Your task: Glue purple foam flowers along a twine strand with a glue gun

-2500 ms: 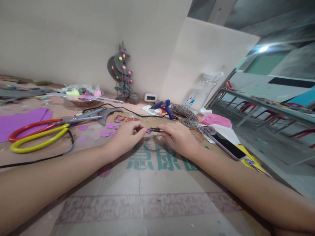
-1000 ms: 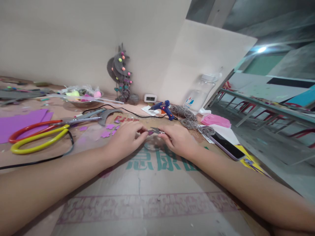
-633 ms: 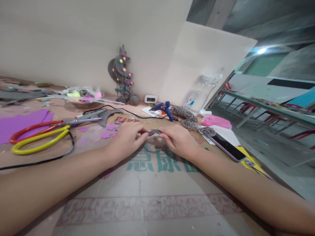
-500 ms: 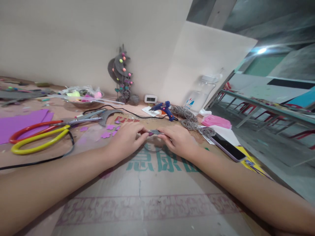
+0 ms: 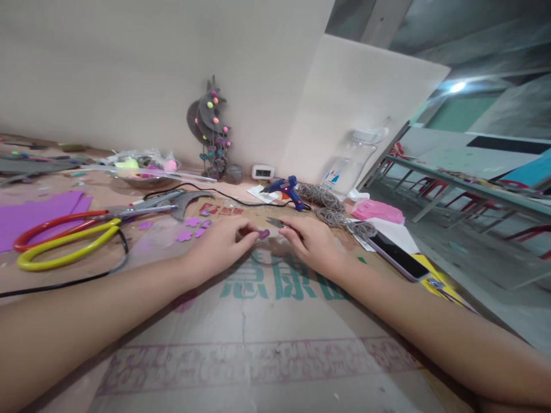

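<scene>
My left hand (image 5: pixel 228 244) pinches a small dark purple piece (image 5: pixel 264 233) between thumb and fingertips. Facing it, my right hand (image 5: pixel 316 244) has its thumb and forefinger closed on a small grey pointed piece (image 5: pixel 274 222), whose exact kind I cannot make out. A narrow gap separates the two pieces, above a printed cardboard sheet (image 5: pixel 258 327). Several purple flower cut-outs (image 5: pixel 185 235) lie just left of my left hand. Behind my right hand, a blue glue gun (image 5: pixel 286 189) with a small red light rests on the table.
Scissors with red and yellow handles (image 5: pixel 69 238) lie at left near purple sheets (image 5: pixel 43 215). A black cord crosses there. Grey cord coils (image 5: pixel 329 209), a phone (image 5: pixel 398 255) and a clear bottle (image 5: pixel 350 163) stand or lie at right. A decorated grey moon (image 5: pixel 210 123) leans at the back.
The purple and grey pieces, together between my fingertips before, are now apart. The grey tip now points up and left from my right fingers. My hands have barely shifted.
</scene>
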`<move>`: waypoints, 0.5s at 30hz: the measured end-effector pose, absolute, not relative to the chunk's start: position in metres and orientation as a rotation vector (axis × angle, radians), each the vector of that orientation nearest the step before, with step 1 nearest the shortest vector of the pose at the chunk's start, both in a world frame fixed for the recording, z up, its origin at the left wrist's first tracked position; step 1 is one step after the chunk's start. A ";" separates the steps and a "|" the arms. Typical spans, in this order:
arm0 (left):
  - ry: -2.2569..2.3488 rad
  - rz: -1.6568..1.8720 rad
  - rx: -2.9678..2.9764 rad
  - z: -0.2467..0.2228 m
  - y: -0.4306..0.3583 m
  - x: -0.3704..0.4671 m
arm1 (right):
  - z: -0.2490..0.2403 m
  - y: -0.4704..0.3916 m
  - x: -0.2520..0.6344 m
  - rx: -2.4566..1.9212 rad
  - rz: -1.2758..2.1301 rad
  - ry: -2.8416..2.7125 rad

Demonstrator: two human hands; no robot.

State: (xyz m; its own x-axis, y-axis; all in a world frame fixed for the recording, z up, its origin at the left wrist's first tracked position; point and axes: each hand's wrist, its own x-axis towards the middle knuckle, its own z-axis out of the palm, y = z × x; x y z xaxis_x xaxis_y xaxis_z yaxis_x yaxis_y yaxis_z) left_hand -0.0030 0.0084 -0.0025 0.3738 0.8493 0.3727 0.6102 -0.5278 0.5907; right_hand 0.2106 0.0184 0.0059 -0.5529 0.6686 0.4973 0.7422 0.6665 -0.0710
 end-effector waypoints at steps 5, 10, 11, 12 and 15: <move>1.248 0.926 2.008 -0.005 0.015 -0.004 | 0.000 0.028 0.210 -1.210 0.126 -2.058; 1.213 0.938 1.961 -0.005 0.016 -0.006 | -0.001 0.034 0.212 -1.183 0.242 -1.965; 1.207 0.938 1.951 -0.005 0.015 -0.006 | 0.000 0.033 0.212 -1.169 0.228 -1.992; 1.203 0.937 1.941 -0.004 0.015 -0.006 | 0.000 0.031 0.212 -1.157 0.210 -2.027; 1.193 0.936 1.911 -0.004 0.015 -0.006 | 0.002 0.024 0.210 -1.137 0.128 -2.121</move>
